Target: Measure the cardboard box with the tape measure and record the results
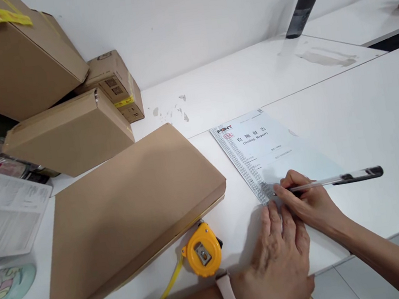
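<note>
My right hand (313,203) pinches a clear-barrelled pen (354,177) with a black cap on its back end. Its tip points down at the lower left part of a pale blue testing report (276,141) lying on the white table. My left hand (279,257), with a pink watch strap on the wrist, lies with fingers outstretched at the report's lower left edge, close beside my right hand. Left of it sits a yellow tape measure (203,250) with some of its blade pulled out. A flat brown cardboard box (129,209) lies behind the tape measure.
Several cardboard boxes (18,51) are stacked at the back left. Printed sheets (3,209) and a light-green patterned object (7,288) are at the left edge. A dark bottle (307,0) stands by the wall. The table (375,110) has a seam behind the report.
</note>
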The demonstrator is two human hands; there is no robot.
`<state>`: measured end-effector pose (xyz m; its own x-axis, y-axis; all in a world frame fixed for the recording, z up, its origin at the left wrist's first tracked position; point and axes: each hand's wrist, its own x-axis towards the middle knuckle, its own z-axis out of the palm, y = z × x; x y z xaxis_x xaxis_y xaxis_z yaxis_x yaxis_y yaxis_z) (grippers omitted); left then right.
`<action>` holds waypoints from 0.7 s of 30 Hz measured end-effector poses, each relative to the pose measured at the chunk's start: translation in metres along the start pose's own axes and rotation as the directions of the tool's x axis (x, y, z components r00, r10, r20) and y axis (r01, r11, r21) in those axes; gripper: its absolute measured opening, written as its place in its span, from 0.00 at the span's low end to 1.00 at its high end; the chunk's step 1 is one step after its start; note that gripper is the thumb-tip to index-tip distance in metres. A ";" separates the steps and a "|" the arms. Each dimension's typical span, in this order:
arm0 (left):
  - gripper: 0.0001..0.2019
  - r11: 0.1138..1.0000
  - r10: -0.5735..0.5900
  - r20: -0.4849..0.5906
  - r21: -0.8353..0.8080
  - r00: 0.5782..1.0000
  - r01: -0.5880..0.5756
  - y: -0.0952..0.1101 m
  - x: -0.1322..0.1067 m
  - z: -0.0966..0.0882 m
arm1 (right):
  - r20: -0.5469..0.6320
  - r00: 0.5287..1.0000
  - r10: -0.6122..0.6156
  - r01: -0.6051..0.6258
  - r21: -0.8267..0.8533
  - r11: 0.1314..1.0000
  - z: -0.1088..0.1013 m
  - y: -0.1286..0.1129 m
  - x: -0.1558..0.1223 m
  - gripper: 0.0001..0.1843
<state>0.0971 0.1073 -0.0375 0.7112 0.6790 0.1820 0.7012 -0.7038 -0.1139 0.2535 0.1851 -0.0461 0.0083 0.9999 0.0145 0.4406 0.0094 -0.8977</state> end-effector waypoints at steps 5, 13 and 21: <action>0.40 1.000 -0.003 0.005 0.005 1.000 0.003 -0.001 0.001 -0.003 | -0.022 0.999 -0.046 0.044 -0.064 0.997 0.000 0.000 0.001 0.21; 0.41 1.000 0.007 0.011 0.019 1.000 -0.007 -0.003 0.001 -0.001 | -0.018 0.999 -0.034 0.033 -0.049 0.998 0.000 0.000 0.001 0.19; 0.40 1.000 0.004 0.001 0.012 1.000 -0.004 -0.001 -0.001 -0.002 | -0.020 1.000 0.006 -0.007 -0.012 1.000 0.000 0.000 0.000 0.21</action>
<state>0.0958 0.1072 -0.0357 0.7141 0.6764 0.1803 0.6988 -0.7040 -0.1266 0.2534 0.1855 -0.0463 0.0288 0.9994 0.0173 0.4514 0.0025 -0.8923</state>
